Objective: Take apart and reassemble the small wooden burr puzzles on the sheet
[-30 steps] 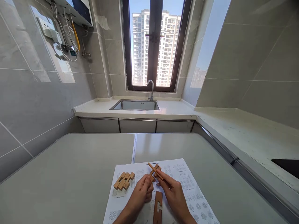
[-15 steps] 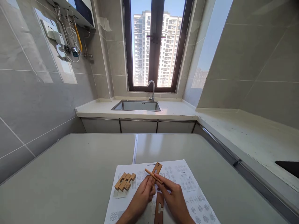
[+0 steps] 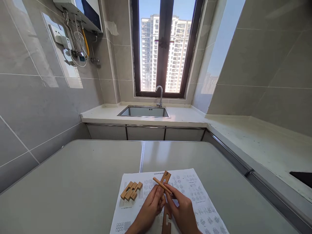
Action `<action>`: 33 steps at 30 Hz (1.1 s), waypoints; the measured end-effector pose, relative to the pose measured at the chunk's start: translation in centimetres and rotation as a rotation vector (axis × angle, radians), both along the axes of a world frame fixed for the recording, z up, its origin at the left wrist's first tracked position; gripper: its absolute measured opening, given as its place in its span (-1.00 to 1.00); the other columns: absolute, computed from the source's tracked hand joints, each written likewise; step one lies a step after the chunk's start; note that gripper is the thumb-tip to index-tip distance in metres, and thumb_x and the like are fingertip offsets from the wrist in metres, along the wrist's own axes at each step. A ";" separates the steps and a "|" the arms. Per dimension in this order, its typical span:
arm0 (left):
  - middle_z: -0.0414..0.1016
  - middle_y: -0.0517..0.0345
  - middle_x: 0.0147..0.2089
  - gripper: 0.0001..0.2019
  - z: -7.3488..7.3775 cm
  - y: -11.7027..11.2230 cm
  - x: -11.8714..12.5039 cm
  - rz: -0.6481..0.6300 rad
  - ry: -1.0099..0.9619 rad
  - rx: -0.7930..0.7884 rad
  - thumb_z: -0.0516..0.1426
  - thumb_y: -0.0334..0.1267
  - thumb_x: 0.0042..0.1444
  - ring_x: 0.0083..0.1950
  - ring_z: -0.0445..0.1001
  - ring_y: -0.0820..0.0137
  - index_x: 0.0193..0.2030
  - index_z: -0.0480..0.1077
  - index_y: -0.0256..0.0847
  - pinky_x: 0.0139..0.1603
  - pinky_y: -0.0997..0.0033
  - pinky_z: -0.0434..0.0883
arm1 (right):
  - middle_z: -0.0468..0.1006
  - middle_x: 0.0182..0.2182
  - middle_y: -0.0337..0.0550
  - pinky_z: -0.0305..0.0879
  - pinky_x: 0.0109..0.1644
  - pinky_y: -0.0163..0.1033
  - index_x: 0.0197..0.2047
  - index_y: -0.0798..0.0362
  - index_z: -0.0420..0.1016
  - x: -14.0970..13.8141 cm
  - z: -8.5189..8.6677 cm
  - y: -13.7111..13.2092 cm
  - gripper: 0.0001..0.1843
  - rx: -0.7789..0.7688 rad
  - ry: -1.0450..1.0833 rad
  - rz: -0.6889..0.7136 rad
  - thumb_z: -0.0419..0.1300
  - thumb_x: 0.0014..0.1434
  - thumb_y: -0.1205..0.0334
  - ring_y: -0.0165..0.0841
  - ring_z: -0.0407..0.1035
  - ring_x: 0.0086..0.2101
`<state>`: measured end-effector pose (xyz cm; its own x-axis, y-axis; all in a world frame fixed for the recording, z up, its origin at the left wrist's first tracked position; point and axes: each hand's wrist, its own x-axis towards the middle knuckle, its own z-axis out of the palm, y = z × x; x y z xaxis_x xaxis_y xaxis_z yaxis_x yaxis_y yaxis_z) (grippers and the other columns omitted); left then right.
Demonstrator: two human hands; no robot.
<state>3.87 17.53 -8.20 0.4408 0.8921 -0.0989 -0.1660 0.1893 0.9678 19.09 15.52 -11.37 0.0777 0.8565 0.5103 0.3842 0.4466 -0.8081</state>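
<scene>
My left hand (image 3: 151, 208) and my right hand (image 3: 181, 208) meet over a printed instruction sheet (image 3: 195, 195) on the grey table (image 3: 85, 182). The left hand's fingers are closed on a notched wooden puzzle piece (image 3: 165, 177) that stands tilted upward. A thin wooden stick (image 3: 161, 184) is pinched in the right hand and crosses that piece. Another notched wooden piece (image 3: 166, 221) lies flat on the sheet between my wrists. A cluster of joined wooden pieces (image 3: 131, 190) rests on the sheet's left side.
A counter with a steel sink (image 3: 143, 111) and faucet (image 3: 159, 96) runs under the window (image 3: 165, 48). A long counter (image 3: 263, 146) lines the right wall, with a dark cooktop (image 3: 302, 177). A water heater (image 3: 78, 9) hangs upper left.
The view has tipped slightly upward and the hands sit lower in the picture. The upright piece and the stick stay crossed in my fingers, held a little closer together.
</scene>
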 end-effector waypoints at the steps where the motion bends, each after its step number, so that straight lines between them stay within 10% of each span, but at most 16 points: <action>1: 0.16 0.37 -0.47 -0.48 0.0 0.0 0.0 0.007 0.001 0.006 0.09 0.28 0.31 -0.50 0.02 0.52 -0.09 0.36 -0.22 -0.45 0.43 0.02 | 0.72 -0.01 -0.03 0.65 -0.11 -0.17 0.17 -0.04 0.61 0.1 -0.2 0.0 -0.64 0.018 -0.018 -0.004 0.15 0.43 0.04 -0.17 0.69 -0.19; 13: 0.24 0.36 -0.48 -0.50 -0.9 0.4 0.0 0.060 -0.045 0.019 0.14 0.28 0.27 -0.56 0.02 0.57 -0.17 0.33 -0.20 -0.52 0.49 0.04 | 0.71 0.00 -0.03 0.61 -0.10 -0.19 0.14 -0.05 0.58 0.1 0.8 0.2 -0.67 -0.025 -0.046 0.000 0.14 0.43 0.06 -0.19 0.66 -0.16; 21: 0.29 0.34 -0.48 -0.49 -0.7 0.7 -0.2 0.222 -0.064 0.024 0.14 0.29 0.27 -0.59 0.04 0.60 -0.28 0.27 -0.18 -0.54 0.52 0.07 | 0.49 -0.64 -0.32 0.17 -0.40 -0.28 -0.22 -0.02 0.46 0.8 1.7 0.0 -0.67 -0.371 -0.478 -0.101 0.18 0.34 -0.13 -0.28 0.46 -0.55; 33: 0.37 0.28 -0.57 -0.48 -0.4 1.1 -0.4 0.275 0.038 0.094 0.19 0.23 0.23 -0.61 0.26 0.51 -0.12 0.51 -0.29 -0.53 0.50 0.26 | 0.62 -0.53 -0.27 0.04 -0.31 -0.28 -0.12 -0.09 0.53 0.3 2.3 -0.5 -0.79 -0.376 -0.685 0.025 0.23 0.14 0.17 -0.23 0.54 -0.43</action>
<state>3.50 18.62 -8.64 0.1784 0.9837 -0.0216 -0.1615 0.0509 0.9856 19.40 15.01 -9.08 -0.1718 0.9787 0.1126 0.8455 0.2051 -0.4930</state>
